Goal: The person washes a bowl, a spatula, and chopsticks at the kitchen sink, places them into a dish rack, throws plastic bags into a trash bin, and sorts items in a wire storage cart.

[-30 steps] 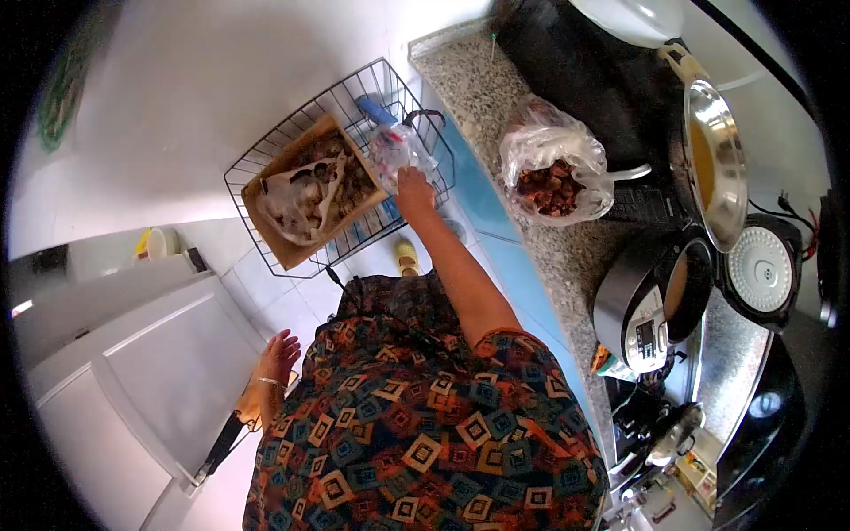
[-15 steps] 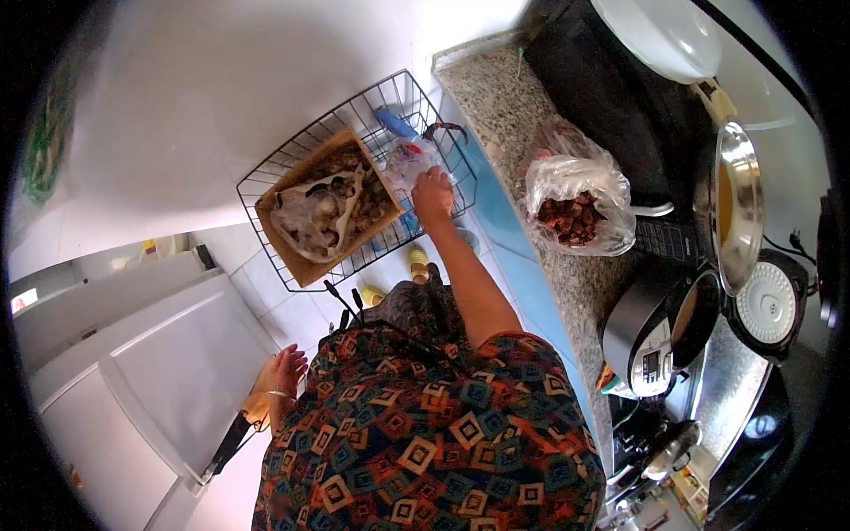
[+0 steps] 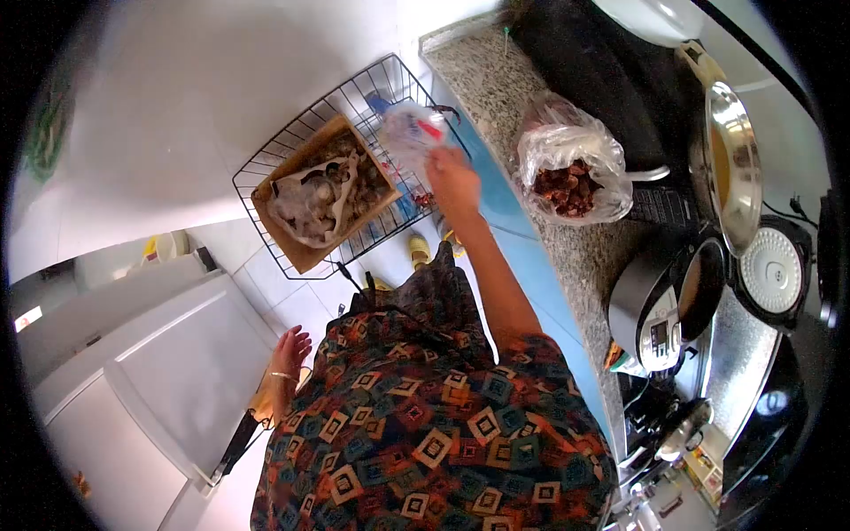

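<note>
My right hand (image 3: 454,184) is closed on a clear plastic bag (image 3: 407,131) with red and blue print, over the right part of a black wire basket (image 3: 310,117). The fingers are slightly smeared by motion. Beside the bag, a cardboard box (image 3: 305,257) sits in the basket, with a whitish plastic bag (image 3: 305,208) of pale lumps in it. A blue item (image 3: 378,102) lies near the basket's far corner. My left hand (image 3: 289,350) hangs low at the left with its fingers apart, holding nothing, near a white appliance (image 3: 195,345).
On the granite counter (image 3: 482,80) at the right stands an open plastic bag of dark reddish-brown pieces (image 3: 567,188). Behind it are a steel bowl (image 3: 746,168) and a rice cooker (image 3: 637,301) with its lid (image 3: 768,270) raised. A yellow slipper (image 3: 418,252) shows on the tiled floor.
My right hand has drawn back slightly toward me and to the right, pulling the clear bag, which now looks stretched. My left hand stays low; the view has shifted a little.
</note>
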### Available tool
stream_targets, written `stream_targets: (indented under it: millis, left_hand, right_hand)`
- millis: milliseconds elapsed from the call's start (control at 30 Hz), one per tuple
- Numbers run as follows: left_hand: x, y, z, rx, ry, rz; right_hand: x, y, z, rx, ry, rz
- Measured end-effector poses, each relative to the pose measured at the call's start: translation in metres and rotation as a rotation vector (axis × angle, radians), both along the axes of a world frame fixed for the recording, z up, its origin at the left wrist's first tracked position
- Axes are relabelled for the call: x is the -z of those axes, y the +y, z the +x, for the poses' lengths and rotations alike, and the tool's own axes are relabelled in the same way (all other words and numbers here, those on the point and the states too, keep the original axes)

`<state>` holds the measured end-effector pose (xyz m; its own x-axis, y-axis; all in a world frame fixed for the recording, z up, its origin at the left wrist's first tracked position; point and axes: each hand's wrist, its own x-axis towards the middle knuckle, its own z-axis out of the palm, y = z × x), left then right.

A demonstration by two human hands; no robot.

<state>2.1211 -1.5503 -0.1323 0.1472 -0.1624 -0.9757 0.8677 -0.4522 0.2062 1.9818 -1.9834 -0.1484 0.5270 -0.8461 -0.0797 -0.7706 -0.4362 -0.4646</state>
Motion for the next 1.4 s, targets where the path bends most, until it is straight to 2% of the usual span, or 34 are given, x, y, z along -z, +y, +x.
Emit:
stream_targets:
  millis: [33,133,200,400,467,567,667,733,800,900,933,1000,1100,1200,1300,1333,1400]
  left_hand:
    - [0.003,-0.004,0.001,0.022,-0.005,-0.037]
    - [0.021,-0.015,0.009,0.098,-0.009,-0.154]
    - [0.023,-0.030,0.015,0.179,-0.018,-0.145]
    - [0.064,-0.058,0.046,0.430,-0.031,-0.300]
    - [0.082,-0.061,0.051,0.514,0.037,-0.322]
    - [0.107,-0.063,0.059,0.658,0.100,-0.367]
    - [0.118,-0.078,0.058,0.788,0.111,-0.400]
    - [0.115,-0.089,0.060,0.835,0.069,-0.278]
    - [0.121,-0.105,0.041,0.919,0.102,-0.376]
    - [0.115,-0.130,0.029,1.060,0.219,-0.384]
    - [0.105,-0.128,0.013,1.069,0.136,-0.346]
    - [0.100,-0.121,0.028,1.022,0.040,-0.256]
    - [0.105,-0.112,0.057,0.949,0.133,-0.285]
    - [0.107,-0.100,0.087,0.969,0.159,-0.320]
    - [0.119,-0.095,0.080,0.936,0.122,-0.266]
    - [0.119,-0.091,0.079,0.912,0.099,-0.234]
    - [0.105,-0.096,0.067,0.910,0.081,-0.256]
  right_hand:
    - [-0.014,0.004,-0.011,0.023,-0.109,-0.061]
    - [-0.053,0.020,-0.045,0.168,-0.173,0.067]
    - [-0.070,0.040,-0.072,0.244,-0.154,0.078]
    - [-0.083,0.145,-0.161,0.534,-0.025,-0.105]
    - [-0.087,0.189,-0.187,0.660,0.001,-0.177]
    - [-0.109,0.264,-0.211,0.905,0.089,-0.156]
    - [-0.112,0.326,-0.240,1.057,0.045,-0.221]
    - [-0.112,0.357,-0.242,1.259,-0.038,-0.198]
    - [-0.122,0.377,-0.256,1.352,-0.007,-0.259]
    - [-0.115,0.403,-0.303,1.470,-0.094,-0.266]
    - [-0.117,0.403,-0.316,1.468,-0.097,-0.253]
    - [-0.114,0.408,-0.308,1.464,-0.093,-0.219]
    - [-0.117,0.419,-0.308,1.410,-0.275,-0.211]
    - [-0.113,0.428,-0.307,1.321,-0.241,-0.141]
    - [-0.099,0.439,-0.313,1.347,-0.168,-0.140]
    - [-0.092,0.441,-0.313,1.378,-0.215,-0.131]
    - [-0.093,0.430,-0.309,1.396,-0.205,-0.114]
